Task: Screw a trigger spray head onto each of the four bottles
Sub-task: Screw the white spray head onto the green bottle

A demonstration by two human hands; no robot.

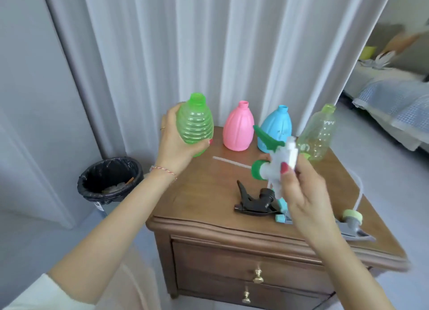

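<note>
i see my left hand wrapped around the ribbed green bottle, grip clenched on its body and holding it up off the surface, near the back left corner, neck open and pointing up. my right hand grasps a white spray head with a green trigger and a green screw collar; the grip is closed on the white body, thumb on top, and the thin dip tube sticks out to the left toward the green bottle. the head is well apart from the bottle's neck.

three more bottles stand along the back of the surface, all with open necks: a pink bottle, a blue bottle just beside it, and a clear yellowish bottle at the right, partly behind the spray head. in front lie the other heads: a black spray head on its side, a light blue one mostly hidden by my right hand, and a grey spray head with a pale green collar near the right edge.

a bin with a black liner sits on the floor to the left of the surface, and a white curtain hangs behind.
</note>
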